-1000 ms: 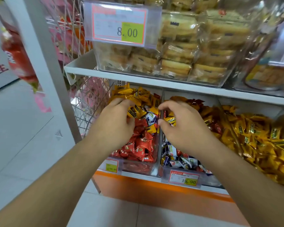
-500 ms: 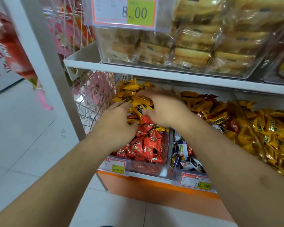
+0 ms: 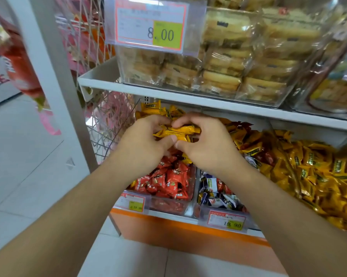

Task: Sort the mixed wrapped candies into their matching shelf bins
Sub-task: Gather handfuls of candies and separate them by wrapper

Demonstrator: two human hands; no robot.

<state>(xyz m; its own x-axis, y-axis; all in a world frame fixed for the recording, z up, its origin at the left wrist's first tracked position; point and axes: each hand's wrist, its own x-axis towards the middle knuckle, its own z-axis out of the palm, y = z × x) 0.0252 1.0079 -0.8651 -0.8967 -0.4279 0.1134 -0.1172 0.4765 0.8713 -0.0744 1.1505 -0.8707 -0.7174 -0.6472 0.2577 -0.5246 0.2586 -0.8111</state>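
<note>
Your left hand and right hand both clutch yellow candies over the red bin, with plenty left mixed in the middle bin.

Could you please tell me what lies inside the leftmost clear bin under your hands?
Red candies fill the leftmost bin's front, yellow candies its back; both hands cover the middle.

Both hands up at the bins: left hand and right hand holding a bunch of yellow candies together over the red candies.
</note>
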